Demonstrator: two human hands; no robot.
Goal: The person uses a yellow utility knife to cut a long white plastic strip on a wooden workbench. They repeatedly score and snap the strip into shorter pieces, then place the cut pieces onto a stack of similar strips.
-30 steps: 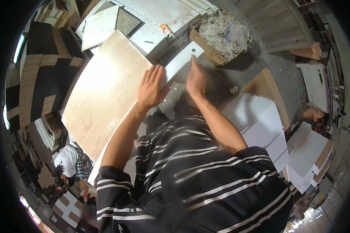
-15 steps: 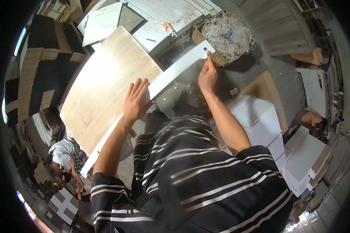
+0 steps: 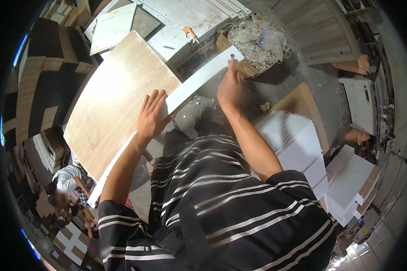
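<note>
A long narrow white board [image 3: 199, 77] runs diagonally along the near edge of a wood-grain table top [image 3: 113, 95]. It has a round dark hole close to its far right end. My left hand [image 3: 152, 115] lies on the board and the table edge, fingers outstretched. Over the far end is my right hand [image 3: 230, 88], slightly blurred. One finger points up the board with its tip just below the hole, while the other fingers are curled in. Whatever they may hold is hidden.
Beyond the board's end stands a cardboard box of tangled clear strapping [image 3: 257, 43]. An orange-handled air gun [image 3: 189, 32] lies on a white surface behind. Stacked white panels [image 3: 289, 140] stand at my right. Another person [image 3: 68, 180] is at the lower left.
The whole view has shifted slightly, so most things sit a little further left. My right finger has straightened along the board below the hole. My left hand stays on the board.
</note>
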